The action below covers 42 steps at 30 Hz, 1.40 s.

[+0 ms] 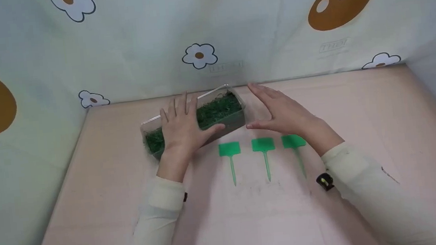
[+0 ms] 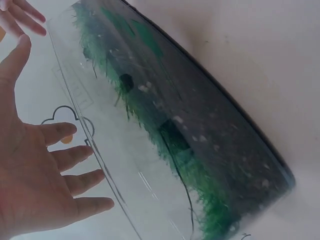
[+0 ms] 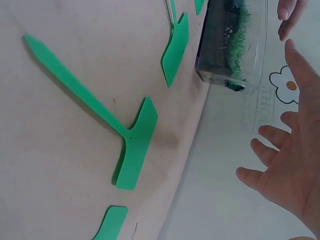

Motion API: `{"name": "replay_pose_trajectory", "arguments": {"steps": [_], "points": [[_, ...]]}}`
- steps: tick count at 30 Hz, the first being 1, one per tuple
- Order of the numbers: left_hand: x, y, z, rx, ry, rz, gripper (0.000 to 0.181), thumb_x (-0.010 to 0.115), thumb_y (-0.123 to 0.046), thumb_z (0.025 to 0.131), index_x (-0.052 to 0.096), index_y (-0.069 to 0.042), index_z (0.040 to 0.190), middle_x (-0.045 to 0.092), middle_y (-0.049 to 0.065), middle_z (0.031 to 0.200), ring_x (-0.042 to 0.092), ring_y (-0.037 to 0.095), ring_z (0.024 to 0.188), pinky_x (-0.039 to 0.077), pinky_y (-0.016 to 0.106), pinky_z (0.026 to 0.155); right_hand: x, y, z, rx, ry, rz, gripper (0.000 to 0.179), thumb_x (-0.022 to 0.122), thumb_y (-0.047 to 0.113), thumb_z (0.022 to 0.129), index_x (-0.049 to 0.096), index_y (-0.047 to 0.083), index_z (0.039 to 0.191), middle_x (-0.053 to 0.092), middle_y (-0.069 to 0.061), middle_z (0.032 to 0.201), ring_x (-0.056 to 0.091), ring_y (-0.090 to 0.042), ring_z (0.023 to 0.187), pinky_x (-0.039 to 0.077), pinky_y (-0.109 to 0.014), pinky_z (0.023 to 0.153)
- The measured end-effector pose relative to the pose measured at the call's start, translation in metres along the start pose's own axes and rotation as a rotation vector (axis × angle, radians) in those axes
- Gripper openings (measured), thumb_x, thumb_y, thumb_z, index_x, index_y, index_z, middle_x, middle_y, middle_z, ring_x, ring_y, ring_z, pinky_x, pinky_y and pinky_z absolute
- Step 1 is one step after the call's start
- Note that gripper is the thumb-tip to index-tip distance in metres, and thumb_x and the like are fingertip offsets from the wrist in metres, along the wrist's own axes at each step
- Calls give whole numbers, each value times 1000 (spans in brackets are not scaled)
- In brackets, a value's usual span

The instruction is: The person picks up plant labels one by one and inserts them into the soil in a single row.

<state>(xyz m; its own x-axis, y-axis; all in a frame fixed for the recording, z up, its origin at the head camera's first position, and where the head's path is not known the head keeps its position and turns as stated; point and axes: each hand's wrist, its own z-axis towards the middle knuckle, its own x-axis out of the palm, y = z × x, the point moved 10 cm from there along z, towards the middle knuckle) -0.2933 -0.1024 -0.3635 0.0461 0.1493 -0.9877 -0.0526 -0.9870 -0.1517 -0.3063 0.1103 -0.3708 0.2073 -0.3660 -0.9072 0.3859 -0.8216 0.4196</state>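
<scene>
A clear plastic box (image 1: 234, 119) holding green grass (image 1: 220, 108) over dark soil stands aslant near the back of the table. My left hand (image 1: 180, 130) is over its left half, fingers spread and straight. In the left wrist view, that hand (image 2: 37, 170) appears beside the box's upper rim (image 2: 107, 172); whether it touches cannot be told. Off the box's right end, my right hand (image 1: 287, 112) is held with thumb and fingers apart, gripping nothing. Three green T-shaped plant labels lie in a row before the box: left (image 1: 229, 149), middle (image 1: 263, 145) and right (image 1: 292, 141).
The pale pink tabletop (image 1: 276, 229) meets a patterned cloth backdrop (image 1: 140, 58) right behind the box. Cloth also walls the left and right sides. A small dark wrist device (image 1: 325, 182) shows by the right sleeve.
</scene>
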Motion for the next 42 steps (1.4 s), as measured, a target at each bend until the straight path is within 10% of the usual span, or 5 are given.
{"name": "replay_pose_trajectory", "arguments": {"steps": [31, 42], "points": [[-9, 71, -37, -105, -34, -120, 106, 66, -64, 87, 15, -7, 160, 8, 21, 167, 8, 42, 154, 11, 54, 127, 15, 14, 14, 50, 12, 101, 65, 60, 33, 101, 33, 9, 156, 38, -11, 160, 35, -30, 149, 32, -47, 122], [-2, 98, -53, -261, 61, -221, 119, 69, -62, 85, 2, 4, 158, 16, 29, 163, 28, 46, 147, 45, 56, 108, 16, 25, 20, 49, -20, 140, 60, 61, 26, 100, 38, 11, 154, 51, -11, 151, 49, -29, 139, 44, -47, 113]]}}
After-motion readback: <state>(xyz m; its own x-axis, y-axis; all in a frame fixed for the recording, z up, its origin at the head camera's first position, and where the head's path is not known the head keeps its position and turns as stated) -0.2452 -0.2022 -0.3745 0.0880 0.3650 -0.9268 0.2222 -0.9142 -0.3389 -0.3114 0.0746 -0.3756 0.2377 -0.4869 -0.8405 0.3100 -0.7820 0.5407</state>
